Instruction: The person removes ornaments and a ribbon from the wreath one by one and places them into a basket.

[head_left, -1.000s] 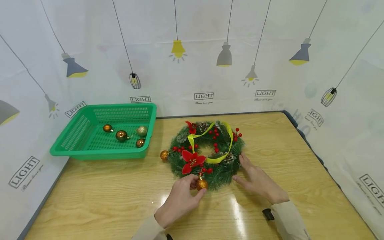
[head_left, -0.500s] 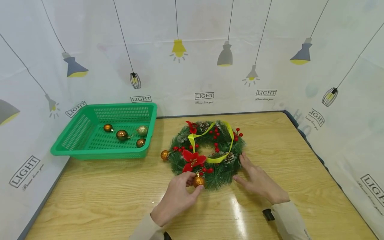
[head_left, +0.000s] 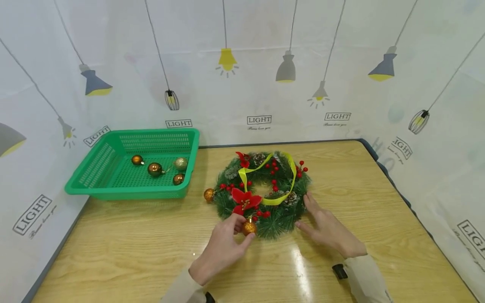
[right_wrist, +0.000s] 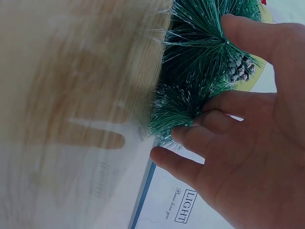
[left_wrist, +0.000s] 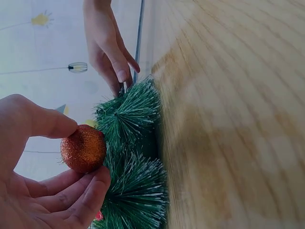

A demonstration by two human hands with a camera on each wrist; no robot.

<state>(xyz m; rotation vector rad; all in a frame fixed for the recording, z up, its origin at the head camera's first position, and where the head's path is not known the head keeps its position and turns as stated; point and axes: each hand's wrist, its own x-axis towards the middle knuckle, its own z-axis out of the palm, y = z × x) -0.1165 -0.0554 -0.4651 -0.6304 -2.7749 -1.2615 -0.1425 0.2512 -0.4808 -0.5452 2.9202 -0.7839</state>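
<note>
A green Christmas wreath [head_left: 274, 227] lies flat on the table, with a red poinsettia [head_left: 245, 201], red berries, pine cones [head_left: 291, 198] and a loop of yellow ribbon [head_left: 273, 202]. At its near edge my left hand [head_left: 224, 244] holds a glittery orange bauble [left_wrist: 84, 149] between thumb and fingers. A similar bauble [head_left: 209, 195] sits at the wreath's left side. My right hand [head_left: 329, 229] rests against the right front edge, its fingers extended along the pine needles [right_wrist: 190, 107] and its thumb apart from them.
At the back left stands a green plastic basket [head_left: 132, 195] with several baubles in it, including a shiny brown one [head_left: 154, 169] and a pale gold one [head_left: 180, 163]. The wooden table [head_left: 125, 248] meets a printed backdrop [head_left: 303, 25] behind and at the sides.
My left hand has drawn the orange bauble slightly left and up against the wreath, close below the poinsettia. The right hand stays in place at the wreath's edge.
</note>
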